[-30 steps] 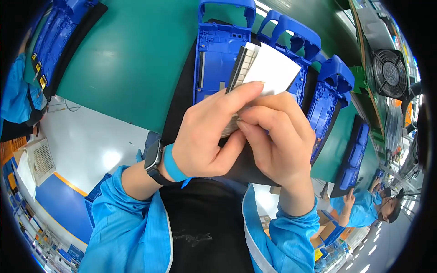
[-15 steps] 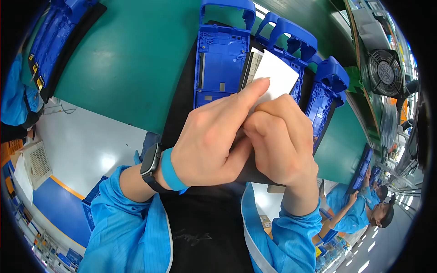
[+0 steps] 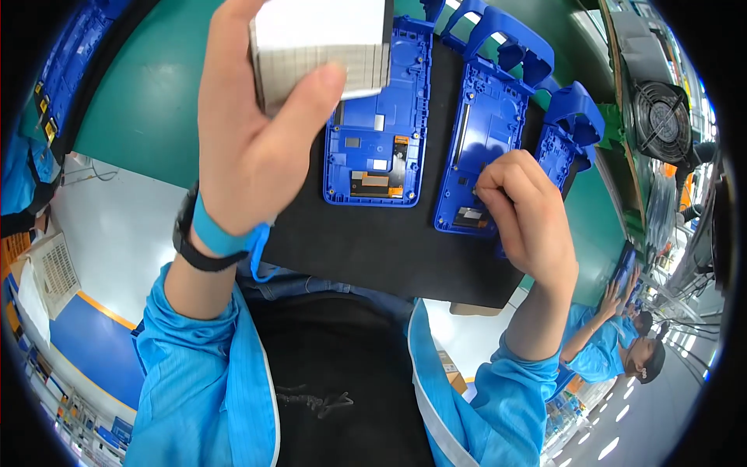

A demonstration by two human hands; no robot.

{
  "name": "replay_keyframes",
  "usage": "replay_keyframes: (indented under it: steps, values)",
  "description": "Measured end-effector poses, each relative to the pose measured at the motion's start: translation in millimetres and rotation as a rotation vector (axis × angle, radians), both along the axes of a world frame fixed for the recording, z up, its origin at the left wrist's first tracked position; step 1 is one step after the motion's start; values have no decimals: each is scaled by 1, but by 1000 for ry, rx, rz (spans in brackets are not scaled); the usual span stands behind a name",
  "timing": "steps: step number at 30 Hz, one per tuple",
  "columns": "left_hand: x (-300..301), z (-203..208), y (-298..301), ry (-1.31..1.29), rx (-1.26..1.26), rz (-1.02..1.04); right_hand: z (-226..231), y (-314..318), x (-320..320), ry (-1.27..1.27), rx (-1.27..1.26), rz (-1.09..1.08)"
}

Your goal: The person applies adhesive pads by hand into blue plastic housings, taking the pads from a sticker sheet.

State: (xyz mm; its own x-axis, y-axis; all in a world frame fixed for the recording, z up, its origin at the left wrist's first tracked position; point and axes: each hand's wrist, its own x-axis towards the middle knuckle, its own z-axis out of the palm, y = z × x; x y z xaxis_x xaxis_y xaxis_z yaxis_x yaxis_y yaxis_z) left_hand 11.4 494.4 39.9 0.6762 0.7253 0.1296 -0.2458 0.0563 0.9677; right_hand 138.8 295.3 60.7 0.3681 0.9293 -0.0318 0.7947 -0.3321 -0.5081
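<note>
My left hand (image 3: 261, 152) is raised at the upper left of the mat, gripping a pad of white sheets (image 3: 323, 27) marked with pale strips, the thumb pressed on its lower part. The pad covers the upper left of a blue plastic housing (image 3: 381, 113), where a flat cable and small metallic parts show near the lower end. My right hand (image 3: 533, 214) is closed in a pinch over the lower right of a second blue housing (image 3: 490, 117). Whatever its fingertips hold is too small or hidden to make out, and I cannot tell whether they touch the housing.
A third blue housing (image 3: 556, 148) stands at the right on the black mat (image 3: 358, 245), over a green table (image 3: 156, 101). Another housing (image 3: 74, 58) lies far left. A fan (image 3: 661, 121) is at the upper right. A co-worker (image 3: 607, 335) in blue sits at the right.
My hands, together before, have moved apart. The left went up and left with the pad; the right moved right and over the second housing, its fingers still closed.
</note>
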Motion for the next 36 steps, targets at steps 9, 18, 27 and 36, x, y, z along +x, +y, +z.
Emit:
replay_keyframes:
  steps: [9,18,27,36]
  values:
    - [14,-12,8,-66,-146,-196,-1,14,5,-115,-124,89]
    - [14,-19,14,-125,-228,-263,4,16,7,-121,-168,110]
    - [10,-28,18,-240,-175,-328,3,19,8,-91,-162,122]
    - [3,-28,17,-208,-90,-291,2,16,7,-163,-143,102]
